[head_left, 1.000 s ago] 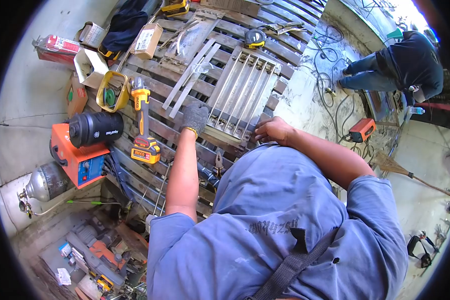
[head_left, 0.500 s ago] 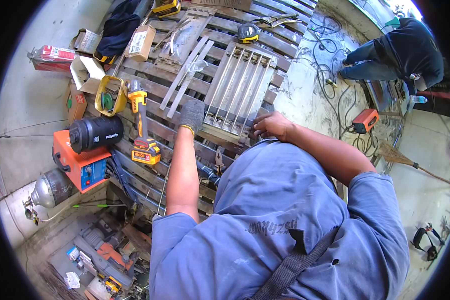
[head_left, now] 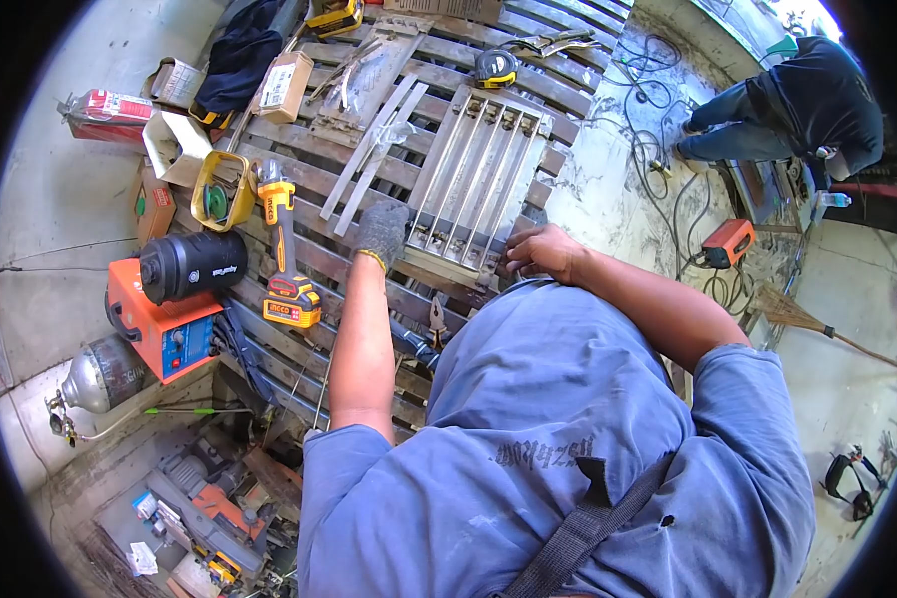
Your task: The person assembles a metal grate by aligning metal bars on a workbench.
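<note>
Two hands are meeting the near edge, set well apart. Our gloved left hand [head_left: 384, 231] is resting on the near left corner of the metal grille [head_left: 478, 164], and our bare right hand [head_left: 540, 251] is curling at its near right corner. Whether either is truly clamping, we cannot tell. The grille is lying flat on the slatted table [head_left: 299, 169]. We are judging it stiff, weighty steel with sharp edges, best taken by the outer rails. A yellow grinder [head_left: 284, 249] and loose strips [head_left: 374, 149] are crowding its left side, and a tape measure [head_left: 495, 67] is sitting just beyond. Rightward the table is ending, with cables [head_left: 658, 169] trailing on the floor.
</note>
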{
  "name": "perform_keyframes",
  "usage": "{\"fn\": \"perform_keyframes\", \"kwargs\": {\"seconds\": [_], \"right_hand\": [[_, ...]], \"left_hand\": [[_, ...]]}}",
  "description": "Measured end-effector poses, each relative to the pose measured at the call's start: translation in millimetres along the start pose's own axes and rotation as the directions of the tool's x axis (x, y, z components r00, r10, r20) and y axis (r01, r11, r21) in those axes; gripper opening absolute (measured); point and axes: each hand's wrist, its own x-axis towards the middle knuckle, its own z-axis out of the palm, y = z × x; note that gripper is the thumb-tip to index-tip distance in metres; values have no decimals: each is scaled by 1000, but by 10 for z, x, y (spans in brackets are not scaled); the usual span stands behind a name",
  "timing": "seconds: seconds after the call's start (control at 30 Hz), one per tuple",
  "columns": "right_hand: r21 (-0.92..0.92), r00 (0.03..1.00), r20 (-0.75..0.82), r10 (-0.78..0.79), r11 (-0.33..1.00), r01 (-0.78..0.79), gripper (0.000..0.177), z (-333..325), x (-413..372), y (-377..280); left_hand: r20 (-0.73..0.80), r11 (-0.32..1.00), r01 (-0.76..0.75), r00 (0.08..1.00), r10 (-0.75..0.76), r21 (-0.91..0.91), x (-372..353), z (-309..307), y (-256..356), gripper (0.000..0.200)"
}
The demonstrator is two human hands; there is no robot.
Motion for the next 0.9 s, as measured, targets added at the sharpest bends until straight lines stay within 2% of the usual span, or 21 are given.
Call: {"fn": "perform_keyframes", "kwargs": {"seconds": [0.1,0.2,0.4,0.5,0.6,0.7,0.9], "right_hand": [[-17,1000,-9,-6,1000,6,43,-2,-4,0],[-23,1000,-20,-7,1000,6,43,16,-24,-11],[-11,1000,-1,-5,1000,5,43,15,-28,-3],[-53,1000,-7,-19,998,19,44,10,-9,7],[-33,1000,-3,-16,999,16,45,5,-6,11],[-67,1000,0,-19,998,19,45,-10,51,43],[-21,1000,-22,-6,1000,6,39,18,56,39]], "left_hand": [[-18,999,-30,999,30,16,-15,-9,-4,20],[-38,993,61,997,-66,-105,-28,44,-10,21],[62,989,138,989,-136,-42,0,-85,122,22],[8,975,139,990,-140,-175,-4,15,48,30],[-32,878,288,946,-324,-382,-27,-163,320,30],[-15,845,309,937,-350,-436,-31,-169,332,29],[4,815,354,918,-396,-458,-21,-169,326,29]]}}
